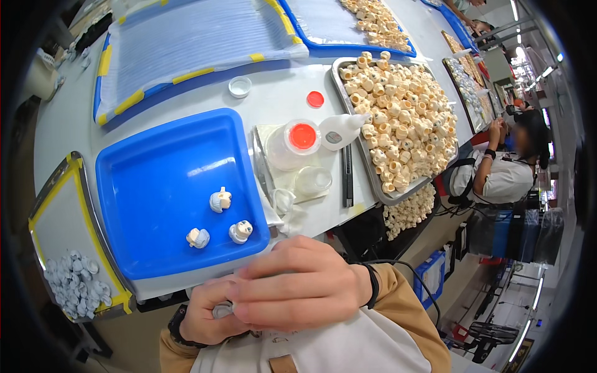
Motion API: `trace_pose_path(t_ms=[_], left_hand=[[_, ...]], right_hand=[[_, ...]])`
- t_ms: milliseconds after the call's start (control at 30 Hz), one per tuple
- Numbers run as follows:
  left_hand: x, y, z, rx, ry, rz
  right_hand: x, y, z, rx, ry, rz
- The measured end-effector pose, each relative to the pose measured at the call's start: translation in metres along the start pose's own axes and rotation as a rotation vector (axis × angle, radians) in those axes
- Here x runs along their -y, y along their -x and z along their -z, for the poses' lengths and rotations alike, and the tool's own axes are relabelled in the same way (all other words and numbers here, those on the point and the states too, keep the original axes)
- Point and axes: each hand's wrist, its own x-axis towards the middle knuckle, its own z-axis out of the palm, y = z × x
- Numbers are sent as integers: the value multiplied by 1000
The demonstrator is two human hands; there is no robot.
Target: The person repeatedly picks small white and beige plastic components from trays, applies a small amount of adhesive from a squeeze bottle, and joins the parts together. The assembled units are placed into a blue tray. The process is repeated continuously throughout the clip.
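Close to my body, below the table's front edge, my left hand [210, 314] is closed around a small grey-blue piece [222, 309]. Only a bit of it shows between thumb and fingers; it resembles the grey caps on the small doll heads. My right hand [305, 287] lies across it from the right, its fingers bent together over the same piece and hiding most of it. Just beyond my hands, a blue tray [155, 180] bears a doll head [221, 199] and two more, cream with grey-blue caps.
A metal tray [339, 78] heaped with cream doll heads [404, 118] stands right. Between the trays are a squeeze bottle [341, 130], a red-topped container [287, 146] and a black cutter [347, 177]. Grey pieces [78, 283] fill a yellow-taped tray at left. A co-worker [504, 168] sits right.
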Motion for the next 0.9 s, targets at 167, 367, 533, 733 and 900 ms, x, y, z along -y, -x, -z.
trace_pose_path(t_ms=[167, 367, 533, 733, 900], left_hand=[[11, -7, 8, 177, -219, -255], [9, -13, 6, 134, -219, -207], [5, -4, -3, -61, 22, -60], [13, 1, 1, -99, 120, -61], [12, 2, 3, -100, 118, -31]], right_hand=[[8, 3, 6, 86, -172, -238], [8, 7, 13, 128, -87, -288], [4, 8, 60, 8, 257, -272], [-9, 10, 70, 47, 610, -458], [-23, 8, 69, 101, 641, -444]])
